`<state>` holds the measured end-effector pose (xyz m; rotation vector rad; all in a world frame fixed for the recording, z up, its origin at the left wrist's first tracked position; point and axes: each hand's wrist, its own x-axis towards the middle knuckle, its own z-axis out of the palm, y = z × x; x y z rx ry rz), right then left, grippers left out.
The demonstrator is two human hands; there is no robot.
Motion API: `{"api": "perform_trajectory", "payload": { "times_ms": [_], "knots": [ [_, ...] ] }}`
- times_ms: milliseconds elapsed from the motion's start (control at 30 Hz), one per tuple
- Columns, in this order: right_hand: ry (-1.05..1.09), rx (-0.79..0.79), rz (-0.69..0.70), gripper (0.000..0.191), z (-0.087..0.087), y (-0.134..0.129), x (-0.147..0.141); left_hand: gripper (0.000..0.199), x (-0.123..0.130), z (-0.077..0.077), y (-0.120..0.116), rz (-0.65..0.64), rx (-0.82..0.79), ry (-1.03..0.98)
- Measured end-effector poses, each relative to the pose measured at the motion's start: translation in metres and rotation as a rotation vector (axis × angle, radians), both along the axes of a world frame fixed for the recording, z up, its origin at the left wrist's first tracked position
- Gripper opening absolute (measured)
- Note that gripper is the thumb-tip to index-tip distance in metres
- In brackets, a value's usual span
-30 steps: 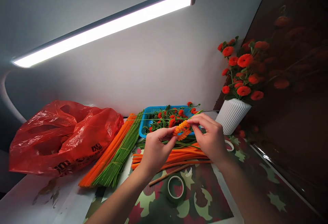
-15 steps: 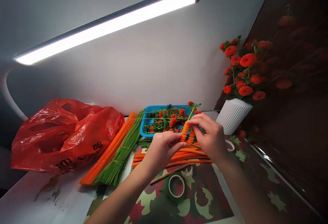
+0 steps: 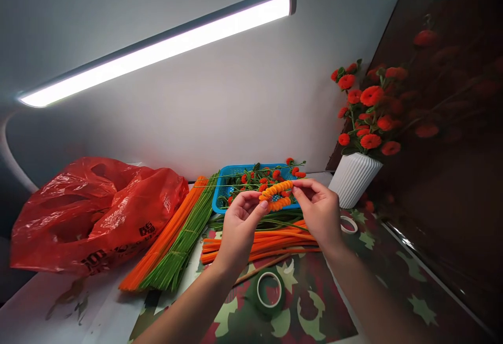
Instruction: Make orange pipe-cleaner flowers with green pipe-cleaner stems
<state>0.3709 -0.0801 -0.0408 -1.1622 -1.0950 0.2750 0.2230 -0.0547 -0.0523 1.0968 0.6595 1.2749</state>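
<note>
A coiled orange pipe cleaner (image 3: 278, 189), its fuzzy spiral bent into a narrow loop, is stretched between my two hands above the table. My left hand (image 3: 242, 224) pinches its left end between thumb and fingers. At the other end, my right hand (image 3: 320, 208) grips it with thumb and forefinger. Straight orange pipe cleaners (image 3: 271, 240) lie in a bundle below, with dark green ones (image 3: 271, 220) behind them. A blue basket (image 3: 218, 189) just beyond my hands holds several small orange-red flowers on green stems.
A roll of green tape (image 3: 269, 290) and a thin brown stick (image 3: 251, 275) lie nearer me. Left are long orange and green bundles (image 3: 178, 244) and a red plastic bag (image 3: 98, 213). A white ribbed vase (image 3: 356, 179) of orange flowers and a white ring (image 3: 349, 224) stand right. A lamp (image 3: 157, 45) hangs overhead.
The orange coil has turned from upright to nearly level, and its green stem no longer shows. My left hand has rotated with its fingers upward. The view has shifted slightly.
</note>
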Motion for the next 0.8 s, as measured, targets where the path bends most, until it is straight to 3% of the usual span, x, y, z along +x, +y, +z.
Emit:
{"api": "perform_trajectory", "payload": {
  "times_ms": [133,367,600,800],
  "knots": [
    [-0.217,0.033,-0.072,0.010,0.003,-0.005,-0.004,0.023,-0.001,0.002,0.000,0.090,0.045,-0.039],
    [-0.547,0.195,-0.186,0.019,0.011,-0.013,-0.008,0.015,-0.005,-0.002,0.001,0.261,0.294,0.148],
    [-0.599,0.200,-0.136,0.021,0.015,-0.013,-0.003,0.009,-0.009,-0.002,0.005,0.314,0.459,0.362],
    [-0.537,0.156,-0.128,0.019,0.015,-0.013,-0.003,0.009,-0.010,0.002,0.002,0.337,0.487,0.378]
  ]
}}
